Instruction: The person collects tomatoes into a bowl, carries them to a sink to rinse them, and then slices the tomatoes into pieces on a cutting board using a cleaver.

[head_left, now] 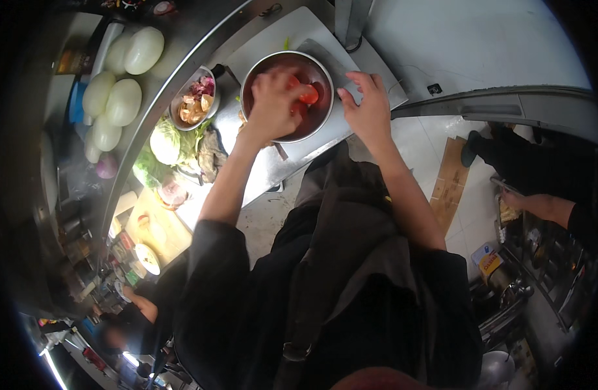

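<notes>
The round metal bowl [321, 78] stands upright, its mouth open to the view, underneath the left hand [276, 101] and just beside the right hand [366, 107], which is to its right and apart from its rim. Glossy, bright red food pieces [308, 96] with rounded outlines lie inside, near the left hand's fingers and partly hidden by them; blur obscures whether they touch and how many there are.

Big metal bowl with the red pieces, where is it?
In the head view, the big metal bowl is upper centre over the white board, right of the smaller metal bowl, with your left hand inside it and right hand beside it.
</notes>
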A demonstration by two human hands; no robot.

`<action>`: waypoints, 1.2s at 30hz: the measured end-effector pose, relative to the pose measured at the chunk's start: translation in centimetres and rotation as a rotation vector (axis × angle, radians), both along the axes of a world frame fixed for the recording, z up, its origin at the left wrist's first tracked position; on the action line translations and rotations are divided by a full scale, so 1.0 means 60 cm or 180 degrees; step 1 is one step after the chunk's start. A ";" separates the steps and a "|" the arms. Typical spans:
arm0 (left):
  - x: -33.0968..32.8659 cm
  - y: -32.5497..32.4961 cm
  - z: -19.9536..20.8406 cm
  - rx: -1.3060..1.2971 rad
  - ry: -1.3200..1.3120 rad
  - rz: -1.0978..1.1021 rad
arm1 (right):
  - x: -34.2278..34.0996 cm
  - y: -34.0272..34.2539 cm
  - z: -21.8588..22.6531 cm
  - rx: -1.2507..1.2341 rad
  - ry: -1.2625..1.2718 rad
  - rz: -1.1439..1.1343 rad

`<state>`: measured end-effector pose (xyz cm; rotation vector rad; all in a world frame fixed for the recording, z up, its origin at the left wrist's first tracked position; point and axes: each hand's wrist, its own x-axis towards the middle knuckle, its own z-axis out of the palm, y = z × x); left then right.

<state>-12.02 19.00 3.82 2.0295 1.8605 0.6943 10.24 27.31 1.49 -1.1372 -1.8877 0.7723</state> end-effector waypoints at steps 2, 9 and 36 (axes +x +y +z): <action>0.008 -0.002 -0.028 -0.0440 0.1330 -0.0754 | 0.005 -0.004 -0.038 -0.0087 -0.0432 0.0126; -0.101 0.056 -0.080 -0.0727 0.2555 -0.0515 | -0.025 0.021 -0.144 -0.0239 -0.1474 0.0436; 0.104 0.080 -0.174 0.0497 -0.1813 0.1055 | 0.228 -0.041 -0.093 -0.2070 0.0636 0.0235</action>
